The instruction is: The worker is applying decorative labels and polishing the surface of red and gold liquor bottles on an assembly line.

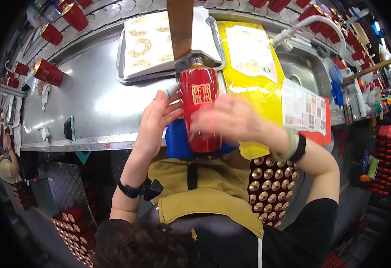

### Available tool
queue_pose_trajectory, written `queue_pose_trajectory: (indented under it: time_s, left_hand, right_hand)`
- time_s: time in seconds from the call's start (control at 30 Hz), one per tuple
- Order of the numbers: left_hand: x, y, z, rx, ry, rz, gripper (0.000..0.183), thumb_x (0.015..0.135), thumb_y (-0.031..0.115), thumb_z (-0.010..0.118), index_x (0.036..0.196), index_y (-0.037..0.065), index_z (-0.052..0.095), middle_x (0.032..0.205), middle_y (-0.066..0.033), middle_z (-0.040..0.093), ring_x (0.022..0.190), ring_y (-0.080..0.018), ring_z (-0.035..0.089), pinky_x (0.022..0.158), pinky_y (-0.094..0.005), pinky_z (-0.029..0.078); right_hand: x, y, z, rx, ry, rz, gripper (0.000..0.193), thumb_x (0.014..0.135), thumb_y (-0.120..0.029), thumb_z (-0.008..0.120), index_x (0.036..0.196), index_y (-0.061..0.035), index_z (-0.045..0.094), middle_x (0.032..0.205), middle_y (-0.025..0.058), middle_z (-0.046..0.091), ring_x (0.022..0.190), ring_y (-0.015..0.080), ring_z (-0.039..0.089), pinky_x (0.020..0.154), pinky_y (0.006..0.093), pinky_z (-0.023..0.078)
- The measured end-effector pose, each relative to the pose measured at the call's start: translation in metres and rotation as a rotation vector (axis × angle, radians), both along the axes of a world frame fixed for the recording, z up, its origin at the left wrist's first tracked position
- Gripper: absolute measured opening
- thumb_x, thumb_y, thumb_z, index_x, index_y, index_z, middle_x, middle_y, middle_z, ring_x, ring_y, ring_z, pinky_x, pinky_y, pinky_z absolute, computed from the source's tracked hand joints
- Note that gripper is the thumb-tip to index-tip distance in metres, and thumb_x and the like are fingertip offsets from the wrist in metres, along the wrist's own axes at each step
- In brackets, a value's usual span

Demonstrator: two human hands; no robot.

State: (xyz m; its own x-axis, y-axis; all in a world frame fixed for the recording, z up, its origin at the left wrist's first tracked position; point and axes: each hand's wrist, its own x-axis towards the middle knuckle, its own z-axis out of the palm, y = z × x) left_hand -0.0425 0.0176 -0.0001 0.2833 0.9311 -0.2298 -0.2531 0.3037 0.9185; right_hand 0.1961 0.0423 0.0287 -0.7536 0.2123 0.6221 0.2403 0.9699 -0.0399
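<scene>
One glossy, rounded red bottle is between spread left fingers and right fingers too blurred to tell, one metal tray on the far side.

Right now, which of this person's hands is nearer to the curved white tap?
Right. The right hand, blurred, is over the right side of the red bottle, toward the curved white tap. The left hand is at the bottle's left side, farther away.

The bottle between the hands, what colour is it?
The bottle is glossy red with a gold square emblem, best seen in the head view.
</scene>
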Motion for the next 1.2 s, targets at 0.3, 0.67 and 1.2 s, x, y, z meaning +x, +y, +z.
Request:
queue_pose_trajectory:
  time_s: [0.3, 0.67, 1.2]
  left_hand:
    - [0.047, 0.014, 0.001, -0.027, 0.102, -0.071, 0.064, 0.100, 0.045, 0.065, 0.139, -0.004, 0.052, 0.126, -0.0179, 0.066, 0.113, -0.0232, 0.067, 0.101, -0.0372, 0.052]
    - [0.086, -0.012, 0.070, 0.433, 0.114, -0.582, 0.090, 0.066, 0.040, 0.092, 0.132, -0.008, 0.054, 0.116, -0.0160, 0.069, 0.099, -0.0223, 0.070, 0.088, -0.0339, 0.056]
    - [0.237, -0.137, 0.041, 1.093, -0.179, -1.286, 0.138, 0.051, 0.044, 0.101, 0.158, -0.004, 0.027, 0.156, -0.0265, 0.042, 0.144, -0.0342, 0.045, 0.119, -0.0473, 0.039]
  right_hand:
    - [0.021, 0.026, 0.062, -0.477, 0.584, -0.489, 0.022, 0.096, -0.003, 0.056, 0.117, -0.0022, 0.062, 0.094, 0.0156, 0.069, 0.084, 0.0253, 0.068, 0.078, 0.0350, 0.053]
    - [0.097, -0.110, 0.153, -0.702, 0.278, -0.758, 0.026, 0.094, -0.021, 0.072, 0.099, 0.0036, 0.064, 0.089, 0.0153, 0.068, 0.085, 0.0243, 0.066, 0.079, 0.0384, 0.053]
    - [0.111, -0.410, 0.095, -0.648, 0.463, -1.592, 0.020, 0.100, -0.019, 0.063, 0.099, 0.0014, 0.067, 0.088, 0.0130, 0.066, 0.079, 0.0233, 0.066, 0.075, 0.0339, 0.051]
